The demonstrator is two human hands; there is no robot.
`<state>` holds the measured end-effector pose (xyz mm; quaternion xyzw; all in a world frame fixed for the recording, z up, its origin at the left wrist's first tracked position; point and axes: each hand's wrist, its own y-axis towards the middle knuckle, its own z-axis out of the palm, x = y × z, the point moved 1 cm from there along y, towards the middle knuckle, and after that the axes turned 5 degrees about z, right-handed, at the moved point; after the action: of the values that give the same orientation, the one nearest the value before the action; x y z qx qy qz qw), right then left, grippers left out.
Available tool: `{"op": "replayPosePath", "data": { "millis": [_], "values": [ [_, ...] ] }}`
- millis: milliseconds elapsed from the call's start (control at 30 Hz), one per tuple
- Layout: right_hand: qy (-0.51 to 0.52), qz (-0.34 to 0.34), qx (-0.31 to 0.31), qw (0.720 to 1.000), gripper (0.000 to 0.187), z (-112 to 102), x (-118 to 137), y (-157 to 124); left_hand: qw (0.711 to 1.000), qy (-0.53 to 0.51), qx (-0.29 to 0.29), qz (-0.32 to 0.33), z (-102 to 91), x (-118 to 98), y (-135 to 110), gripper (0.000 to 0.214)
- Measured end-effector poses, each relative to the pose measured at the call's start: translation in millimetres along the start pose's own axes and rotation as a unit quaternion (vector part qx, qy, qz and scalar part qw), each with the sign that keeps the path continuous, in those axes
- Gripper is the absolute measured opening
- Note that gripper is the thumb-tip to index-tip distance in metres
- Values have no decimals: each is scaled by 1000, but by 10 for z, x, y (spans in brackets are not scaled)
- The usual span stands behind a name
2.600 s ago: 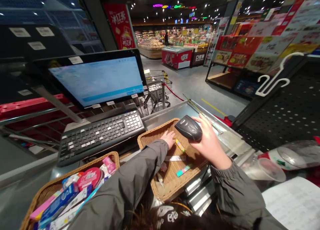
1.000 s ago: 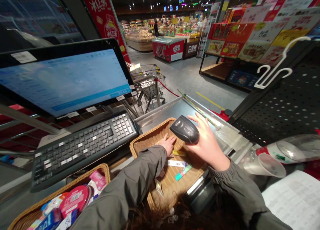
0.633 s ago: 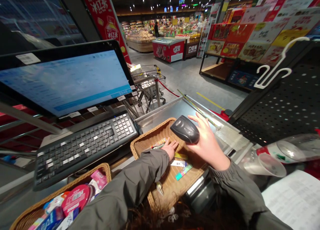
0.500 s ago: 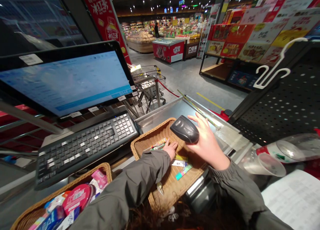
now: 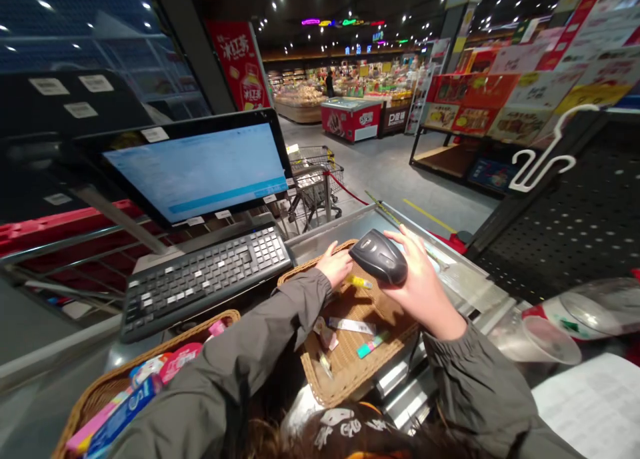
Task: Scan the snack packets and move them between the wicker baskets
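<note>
In my right hand (image 5: 423, 282) is a black barcode scanner (image 5: 379, 256), held above the far part of a wicker basket (image 5: 320, 396). My left hand (image 5: 335, 266) is at the basket's far-left side, its fingers curled just beside the scanner's head. What those fingers hold, if anything, is hidden. Close to them lies a yellow tube-like item (image 5: 360, 282). Further down the basket are a slim white packet (image 5: 353, 326), a teal-green stick (image 5: 371, 346), a crumpled wrapper (image 5: 326, 334) and a small clear-wrapped piece (image 5: 326, 364).
A keyboard (image 5: 205, 279) and a monitor (image 5: 200, 172) stand on the left. Below them, a second wicker basket (image 5: 83, 406) holds packaged goods. On the right are a clear plastic cup (image 5: 550, 340), a paper sheet (image 5: 595, 399) and a white hanger (image 5: 540, 156). Metal counter (image 5: 345, 222) lies beyond the basket.
My left hand has moved from inside the basket up and left toward its far rim, and its fingers have curled. The right hand still holds the scanner. The view has shifted.
</note>
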<state>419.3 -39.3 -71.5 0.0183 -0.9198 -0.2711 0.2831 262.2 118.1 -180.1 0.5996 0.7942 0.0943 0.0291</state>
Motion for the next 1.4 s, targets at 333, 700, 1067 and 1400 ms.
{"op": "replayPosePath", "data": {
  "millis": [333, 700, 1067, 1400],
  "values": [
    [15, -69, -14, 997, 38, 94, 347, -87, 956, 181, -211, -91, -1553, 169, -1415, 6],
    [18, -135, 81, 987, 33, 463, 1178, -144, 914, 269, -237, -190, -1996, -64, -2444, 9],
    [39, -167, 102, 980, 39, 705, 1578, -226, 903, 275, -224, -240, -2040, -52, -2985, 8],
    [33, -171, 114, 978, 40, 741, 1757, -318, 905, 262, -225, -251, -2073, -29, -3236, 8]
  ]
}}
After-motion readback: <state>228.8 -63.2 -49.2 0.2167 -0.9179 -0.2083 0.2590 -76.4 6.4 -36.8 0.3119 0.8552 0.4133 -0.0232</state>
